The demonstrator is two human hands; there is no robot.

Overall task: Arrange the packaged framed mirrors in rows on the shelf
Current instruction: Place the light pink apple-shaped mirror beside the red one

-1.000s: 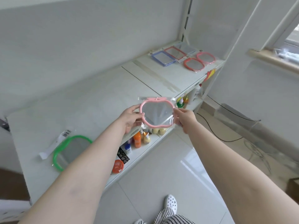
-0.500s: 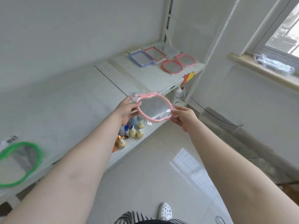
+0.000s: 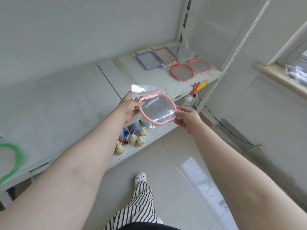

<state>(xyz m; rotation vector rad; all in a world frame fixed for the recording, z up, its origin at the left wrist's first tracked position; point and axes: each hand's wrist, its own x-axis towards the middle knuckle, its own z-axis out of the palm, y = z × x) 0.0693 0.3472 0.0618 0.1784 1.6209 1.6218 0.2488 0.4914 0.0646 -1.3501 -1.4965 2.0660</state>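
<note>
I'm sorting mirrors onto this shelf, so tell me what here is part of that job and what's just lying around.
Part of the job:
pink mirror, held by left hand and right hand
green mirror
blue mirror, red rectangular mirror, red rounded mirror, far pink mirror
top shelf

Lying about:
pump bottles on the lower shelf
yellow-and-red tag

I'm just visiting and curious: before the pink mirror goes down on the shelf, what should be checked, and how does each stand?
1. Pink mirror held on both sides by left hand and right hand: ok.
2. Wrapper intact: cannot tell.
3. Free space on the shelf beside the red mirror: ok.
4. Rows started at the far end: ok.
5. Green mirror still unplaced: not ok.
</note>
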